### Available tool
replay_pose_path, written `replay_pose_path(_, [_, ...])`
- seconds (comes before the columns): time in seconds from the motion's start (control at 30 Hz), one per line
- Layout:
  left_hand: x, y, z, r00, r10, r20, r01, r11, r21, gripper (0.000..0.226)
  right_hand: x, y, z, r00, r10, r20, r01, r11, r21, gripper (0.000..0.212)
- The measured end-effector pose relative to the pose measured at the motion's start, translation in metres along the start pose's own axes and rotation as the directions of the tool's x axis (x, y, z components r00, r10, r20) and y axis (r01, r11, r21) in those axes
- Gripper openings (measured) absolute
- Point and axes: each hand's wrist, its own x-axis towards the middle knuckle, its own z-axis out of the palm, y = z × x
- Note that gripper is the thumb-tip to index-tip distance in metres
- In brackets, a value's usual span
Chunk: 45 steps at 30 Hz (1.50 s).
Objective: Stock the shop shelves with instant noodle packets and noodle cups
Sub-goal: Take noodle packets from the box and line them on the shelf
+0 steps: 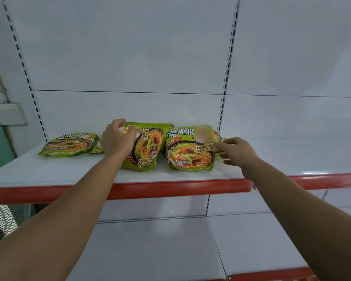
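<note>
Your left hand (118,139) curls its fingers round the upper left corner of the middle noodle packet (148,151), which stands on the shelf (49,172). Just left of your right hand (236,152) fingertips stands the right packet (188,153). They touch its edge, loosely bent, but whether they grip it cannot be told.

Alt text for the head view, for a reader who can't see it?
A person's left hand grips a tilted green noodle packet on a white, red-edged shelf, while the right hand touches the edge of a second packet. A third packet lies flat further left.
</note>
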Motion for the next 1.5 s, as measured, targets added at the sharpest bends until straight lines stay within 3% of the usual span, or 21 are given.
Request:
replay_pose_path(0.2, [-0.051, 0.056, 0.014, 0.971, 0.210, 0.114, -0.192, 0.969, -0.155, 0.019, -0.018, 0.012, -0.046, 0.998, -0.016, -0.065, 0.007, 0.991, -0.135, 0.039])
replay_pose_path(0.4, [-0.134, 0.113, 0.047, 0.855, 0.362, 0.372, -0.291, 0.928, -0.234, 0.009, -0.038, 0.038, -0.101, 0.991, -0.012, -0.135, -0.024, 0.965, -0.261, 0.032])
replay_pose_path(0.63, [-0.236, 0.111, 0.101, 0.702, 0.351, 0.620, -0.247, 0.936, -0.251, 0.006, -0.057, 0.094, -0.157, 0.984, 0.035, -0.174, -0.093, 0.937, -0.337, 0.023])
replay_pose_path(0.8, [-0.307, 0.066, 0.147, 0.534, 0.181, 0.826, -0.262, 0.964, -0.043, 0.010, -0.071, 0.161, -0.181, 0.976, 0.156, -0.151, -0.206, 0.886, -0.414, 0.037])
replay_pose_path(1.0, [-0.391, -0.020, 0.199, 0.360, -0.136, 0.923, -0.186, 0.959, 0.214, 0.014, -0.096, 0.269, -0.181, 0.923, 0.373, -0.098, -0.373, 0.801, -0.468, 0.039])
replay_pose_path(1.23, [-0.492, -0.138, 0.241, 0.092, -0.424, 0.901, -0.255, 0.865, 0.433, 0.024, -0.148, 0.422, -0.161, 0.777, 0.628, -0.044, -0.568, 0.670, -0.478, 0.032])
replay_pose_path(1.5, [-0.574, -0.255, 0.274, -0.051, -0.641, 0.766, -0.243, 0.752, 0.613, 0.022, -0.210, 0.578, -0.137, 0.585, 0.810, -0.041, -0.723, 0.497, -0.480, 0.016])
